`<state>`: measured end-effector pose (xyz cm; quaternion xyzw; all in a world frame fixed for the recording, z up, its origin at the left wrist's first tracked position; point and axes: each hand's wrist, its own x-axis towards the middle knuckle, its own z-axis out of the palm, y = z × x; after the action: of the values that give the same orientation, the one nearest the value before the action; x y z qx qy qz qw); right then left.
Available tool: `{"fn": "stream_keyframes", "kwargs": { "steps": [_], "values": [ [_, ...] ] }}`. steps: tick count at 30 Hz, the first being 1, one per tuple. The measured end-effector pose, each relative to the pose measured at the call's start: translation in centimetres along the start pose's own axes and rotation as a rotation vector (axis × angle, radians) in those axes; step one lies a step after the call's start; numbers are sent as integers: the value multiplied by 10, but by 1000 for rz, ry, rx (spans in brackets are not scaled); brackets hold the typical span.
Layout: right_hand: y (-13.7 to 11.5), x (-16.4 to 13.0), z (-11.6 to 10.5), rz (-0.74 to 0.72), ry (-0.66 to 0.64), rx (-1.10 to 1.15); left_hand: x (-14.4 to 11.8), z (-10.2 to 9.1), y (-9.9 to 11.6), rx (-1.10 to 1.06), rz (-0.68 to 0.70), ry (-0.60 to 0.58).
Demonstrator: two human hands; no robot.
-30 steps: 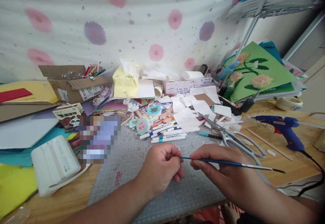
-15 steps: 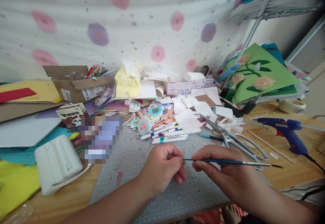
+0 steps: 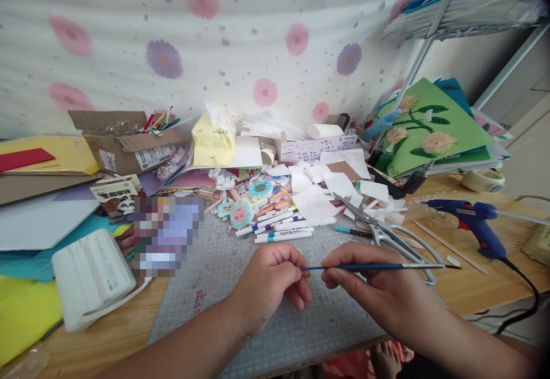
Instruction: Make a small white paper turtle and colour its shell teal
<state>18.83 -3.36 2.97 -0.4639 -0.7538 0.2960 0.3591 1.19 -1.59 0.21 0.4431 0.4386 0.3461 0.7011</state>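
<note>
A thin blue paintbrush (image 3: 373,267) lies almost level between my two hands above the grey cutting mat (image 3: 206,287). My left hand (image 3: 275,281) is closed, thumb and forefinger pinching the thin handle end. My right hand (image 3: 369,281) pinches the handle farther along between thumb and fingers. The dark bristle tip points right, past my right hand. Just beyond the hands are several acrylic markers (image 3: 284,235). Grey-handled scissors (image 3: 382,232) lie behind my right hand, partly hidden by it.
A blue glue gun (image 3: 468,216) rests on the wooden table at right, its cord hanging off the edge. White paper pieces (image 3: 315,204) and small crafts pile up behind the markers. A white device (image 3: 92,279) with a cable and an open cardboard box (image 3: 124,147) stand left.
The paintbrush has tilted slightly, its bristle tip now higher and the brush nearer to level. Both hands keep hold of it. The whole view has shifted a little.
</note>
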Motion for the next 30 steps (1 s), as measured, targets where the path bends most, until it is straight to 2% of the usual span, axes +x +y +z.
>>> {"fn": "stream_keyframes", "kwargs": {
  "steps": [7, 15, 25, 30],
  "values": [
    [5, -3, 1, -108, -20, -67, 1, 2, 0, 99, 8, 46],
    [7, -5, -1, -167, -68, -89, 0, 3, 1, 76, -44, 67],
    [4, -2, -5, -147, -74, -70, 0, 1, 1, -82, -74, 14],
    [3, -4, -4, -147, -90, -80, 0, 2, 2, -9, -75, 22]
  ]
}}
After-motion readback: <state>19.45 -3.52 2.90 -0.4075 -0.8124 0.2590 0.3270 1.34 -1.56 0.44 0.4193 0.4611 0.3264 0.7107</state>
